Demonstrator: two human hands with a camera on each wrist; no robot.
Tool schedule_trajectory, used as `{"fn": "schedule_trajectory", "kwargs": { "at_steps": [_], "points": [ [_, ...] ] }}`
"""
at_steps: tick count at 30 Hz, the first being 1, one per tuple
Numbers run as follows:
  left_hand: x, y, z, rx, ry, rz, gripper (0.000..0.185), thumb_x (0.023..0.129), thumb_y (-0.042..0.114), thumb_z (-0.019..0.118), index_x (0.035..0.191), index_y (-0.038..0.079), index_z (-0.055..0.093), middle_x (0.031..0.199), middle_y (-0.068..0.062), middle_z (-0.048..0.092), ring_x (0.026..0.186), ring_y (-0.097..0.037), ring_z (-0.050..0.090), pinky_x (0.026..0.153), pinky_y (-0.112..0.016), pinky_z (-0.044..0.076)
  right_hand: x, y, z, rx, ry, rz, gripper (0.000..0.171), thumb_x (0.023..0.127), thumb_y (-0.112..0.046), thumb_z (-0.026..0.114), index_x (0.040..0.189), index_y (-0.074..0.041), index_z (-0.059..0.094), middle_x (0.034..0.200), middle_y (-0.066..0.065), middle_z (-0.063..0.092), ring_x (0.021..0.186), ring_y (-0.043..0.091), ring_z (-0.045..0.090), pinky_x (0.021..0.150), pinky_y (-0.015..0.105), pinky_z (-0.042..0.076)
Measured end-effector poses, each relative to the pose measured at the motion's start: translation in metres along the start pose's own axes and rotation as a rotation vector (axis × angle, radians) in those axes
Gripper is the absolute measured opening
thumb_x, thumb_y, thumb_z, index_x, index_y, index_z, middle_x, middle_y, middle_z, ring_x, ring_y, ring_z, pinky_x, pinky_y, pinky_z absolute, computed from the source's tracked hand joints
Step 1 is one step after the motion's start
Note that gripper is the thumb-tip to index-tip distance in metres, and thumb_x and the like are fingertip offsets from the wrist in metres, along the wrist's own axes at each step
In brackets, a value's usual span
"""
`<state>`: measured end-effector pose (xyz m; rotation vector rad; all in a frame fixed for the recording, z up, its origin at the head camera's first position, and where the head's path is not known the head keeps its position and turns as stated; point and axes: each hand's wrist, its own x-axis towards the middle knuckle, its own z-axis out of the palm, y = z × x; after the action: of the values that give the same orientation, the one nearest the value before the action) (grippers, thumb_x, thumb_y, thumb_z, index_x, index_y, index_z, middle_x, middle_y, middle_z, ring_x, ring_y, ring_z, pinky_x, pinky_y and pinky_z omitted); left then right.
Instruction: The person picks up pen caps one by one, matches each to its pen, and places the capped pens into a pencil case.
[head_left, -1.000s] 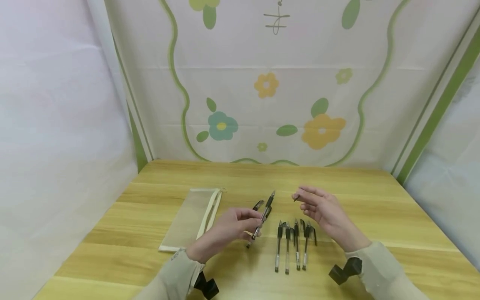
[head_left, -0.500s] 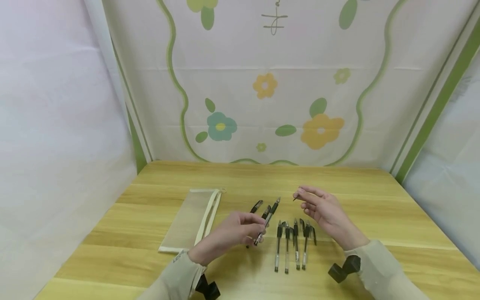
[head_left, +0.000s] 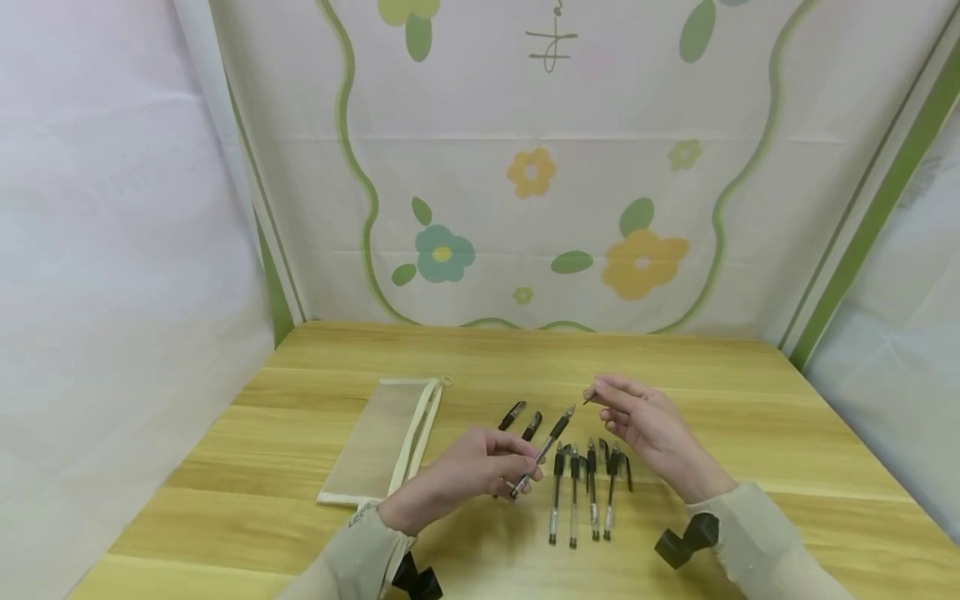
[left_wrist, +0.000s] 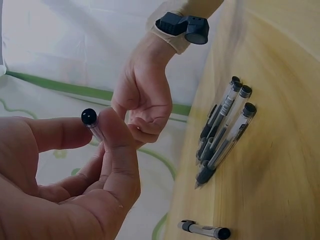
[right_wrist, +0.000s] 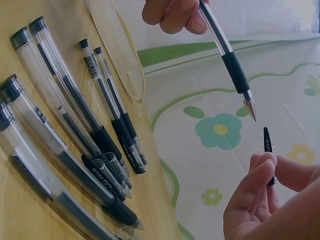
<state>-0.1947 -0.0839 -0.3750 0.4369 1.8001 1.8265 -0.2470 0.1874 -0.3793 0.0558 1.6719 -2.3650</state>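
While the left hand (head_left: pixel 465 471) pinches the uncapped pen (head_left: pixel 546 446), its tip points up-right toward the cap (right_wrist: pixel 268 145).
Right hand (head_left: pixel 648 425) pinches that cap above the table (head_left: pixel 750 433), just off the tip, axes nearly in line.

1. The left hand (head_left: pixel 468 473) now sits further right, closer to the row of pens (head_left: pixel 585 492) on the counter (head_left: pixel 750 433).
2. The uncapped pen (head_left: pixel 546 448) in its grip leans lower and further right than before; its tip now points at the cap (head_left: pixel 589 398).
3. Two pens (head_left: pixel 522 419) formerly behind it are now exposed.
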Motion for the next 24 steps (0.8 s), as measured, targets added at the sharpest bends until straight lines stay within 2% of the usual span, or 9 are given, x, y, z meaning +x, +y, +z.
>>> {"fn": "schedule_trajectory", "kwargs": {
  "at_steps": [7, 15, 24],
  "points": [
    [0.001, -0.002, 0.001, -0.015, -0.005, 0.008, 0.021, 0.096, 0.012, 0.065, 0.110, -0.003, 0.068, 0.101, -0.017, 0.069, 0.083, -0.022, 0.065, 0.068, -0.033, 0.057, -0.001, 0.003, 0.002, -0.022, -0.022, 0.006, 0.031, 0.094, -0.016, 0.069, 0.122, -0.007, 0.061, 0.103, 0.005, 0.070, 0.075, 0.010, 0.060, 0.067, 0.020, 0.051],
    [0.002, -0.003, 0.002, -0.001, 0.005, 0.007, 0.022, 0.096, 0.013, 0.066, 0.111, -0.003, 0.068, 0.102, -0.019, 0.069, 0.082, -0.021, 0.066, 0.067, -0.033, 0.057, -0.003, 0.006, 0.008, -0.053, -0.040, 0.016, 0.030, 0.093, -0.016, 0.070, 0.120, -0.005, 0.062, 0.101, 0.005, 0.070, 0.074, 0.011, 0.060, 0.066, 0.021, 0.052],
    [0.000, -0.001, 0.001, 0.001, 0.012, 0.007, 0.026, 0.096, 0.014, 0.065, 0.114, -0.004, 0.065, 0.105, -0.017, 0.069, 0.086, -0.022, 0.066, 0.074, -0.037, 0.056, -0.006, 0.007, 0.016, -0.147, -0.056, 0.014, 0.035, 0.089, -0.017, 0.075, 0.119, -0.003, 0.063, 0.102, 0.008, 0.068, 0.071, 0.014, 0.061, 0.064, 0.022, 0.052]
  ]
}}
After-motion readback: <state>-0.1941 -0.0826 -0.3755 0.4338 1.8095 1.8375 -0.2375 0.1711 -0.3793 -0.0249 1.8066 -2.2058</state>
